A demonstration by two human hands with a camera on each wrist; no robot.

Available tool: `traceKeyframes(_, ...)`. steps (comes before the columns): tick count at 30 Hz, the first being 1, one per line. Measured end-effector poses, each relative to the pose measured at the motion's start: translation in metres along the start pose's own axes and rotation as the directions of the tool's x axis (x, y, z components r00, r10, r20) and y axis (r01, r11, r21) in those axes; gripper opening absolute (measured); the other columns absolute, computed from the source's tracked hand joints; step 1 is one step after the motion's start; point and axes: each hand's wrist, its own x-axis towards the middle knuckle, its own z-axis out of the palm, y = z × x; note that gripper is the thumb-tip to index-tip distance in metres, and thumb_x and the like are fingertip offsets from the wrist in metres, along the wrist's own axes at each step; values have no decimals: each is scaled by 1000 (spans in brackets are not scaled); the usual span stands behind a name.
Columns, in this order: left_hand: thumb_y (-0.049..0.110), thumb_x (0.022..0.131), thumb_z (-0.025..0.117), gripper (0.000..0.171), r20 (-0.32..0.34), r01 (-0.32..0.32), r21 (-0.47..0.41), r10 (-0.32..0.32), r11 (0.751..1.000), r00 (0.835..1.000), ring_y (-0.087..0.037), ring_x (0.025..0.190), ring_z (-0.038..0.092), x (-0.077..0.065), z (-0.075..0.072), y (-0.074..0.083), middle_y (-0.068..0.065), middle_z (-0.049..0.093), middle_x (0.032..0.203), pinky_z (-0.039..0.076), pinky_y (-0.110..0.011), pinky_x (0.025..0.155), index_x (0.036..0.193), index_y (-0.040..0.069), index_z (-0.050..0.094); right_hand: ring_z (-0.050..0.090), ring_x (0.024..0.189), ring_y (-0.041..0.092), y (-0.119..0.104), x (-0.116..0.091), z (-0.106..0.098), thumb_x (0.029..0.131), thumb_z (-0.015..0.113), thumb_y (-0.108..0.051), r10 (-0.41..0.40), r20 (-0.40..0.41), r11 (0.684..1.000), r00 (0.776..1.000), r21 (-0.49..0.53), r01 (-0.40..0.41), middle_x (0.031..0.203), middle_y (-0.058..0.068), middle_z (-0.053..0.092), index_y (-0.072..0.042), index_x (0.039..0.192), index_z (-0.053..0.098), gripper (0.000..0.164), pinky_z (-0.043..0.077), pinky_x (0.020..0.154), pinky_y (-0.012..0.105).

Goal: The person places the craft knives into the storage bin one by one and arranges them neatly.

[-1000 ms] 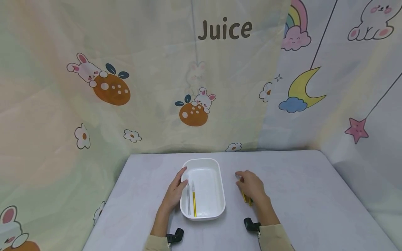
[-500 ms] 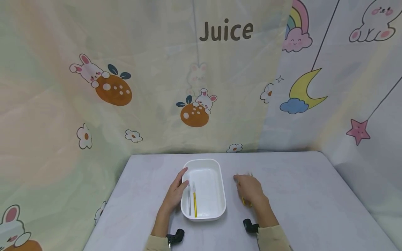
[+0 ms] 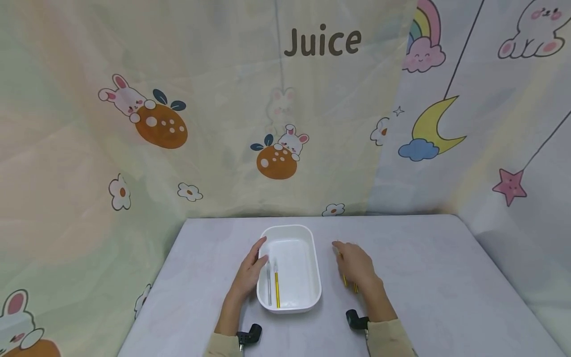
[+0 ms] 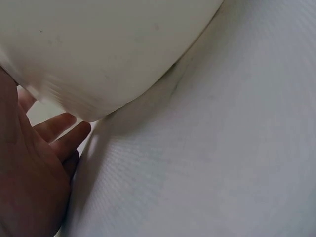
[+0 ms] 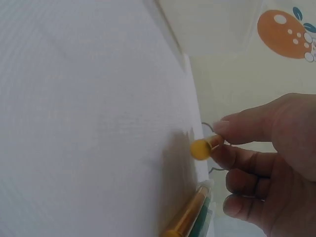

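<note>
My left hand (image 3: 247, 277) holds the left side of a white tray (image 3: 315, 267), thumb over the rim and fingers against the outer wall. In the left wrist view, the fingertips (image 4: 79, 131) meet the tray's lower corner. Inside the tray lie a slim silver pen-like stick (image 3: 269, 290) and a yellow one with a clear upper end (image 3: 277, 290). To the tray's right, my right hand (image 3: 356, 263) pinches another yellow pen-like stick (image 5: 201, 149) between thumb and index finger, its rounded end toward the camera. The hand hides most of this stick in the head view.
Below the right hand, another gold-yellow stick (image 5: 186, 215) lies on the table with a green one (image 5: 200, 219) beside it. The white table (image 3: 428, 277) ends at a printed cloth backdrop (image 3: 223, 124). Each wrist carries a small black camera (image 3: 250, 335).
My right hand dipped toward the sticks, then rose slightly with one yellow stick pinched in it. The left hand and tray have stayed in place.
</note>
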Motion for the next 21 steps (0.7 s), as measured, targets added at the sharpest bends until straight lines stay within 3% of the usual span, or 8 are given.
traceKeyframes(2,19,110,48,54,0,1,2,-1,1000,1000,-27,162,20,0,0,0,0,27,172,15,-56,130,161,31,39,70,105,31,-1,1,-1,97,69,-11,5,-9,1000,1000,20,-5,114,12,75,-12,142,64,44,59,96,54)
traceKeyframes(5,20,109,49,54,2,4,5,-4,1000,1000,-26,162,19,0,0,0,1,27,173,14,-56,130,160,33,39,64,85,22,-3,2,-3,98,70,-13,-3,-29,997,1000,82,6,98,6,72,-14,143,64,45,60,79,44)
traceKeyframes(8,20,110,49,53,2,0,2,0,1000,1000,-26,162,18,0,0,0,1,27,173,14,-55,130,160,32,39,55,76,18,-6,4,-6,98,70,-13,-28,-64,985,998,167,38,90,2,67,-13,143,63,45,51,66,33)
traceKeyframes(14,18,109,48,54,6,-4,-11,4,1000,1000,-26,162,20,1,0,0,1,28,172,15,-55,130,162,27,38,54,75,16,-12,5,-11,99,68,-11,-58,-127,968,990,237,87,94,4,68,-10,144,62,46,47,62,27)
traceKeyframes(21,19,110,49,54,9,5,-8,-5,1000,1000,-25,162,19,0,-1,0,1,27,172,15,-55,131,162,27,37,54,79,16,-23,1,-17,101,67,-12,-57,-154,946,986,307,102,97,3,66,-16,148,59,48,49,61,23)
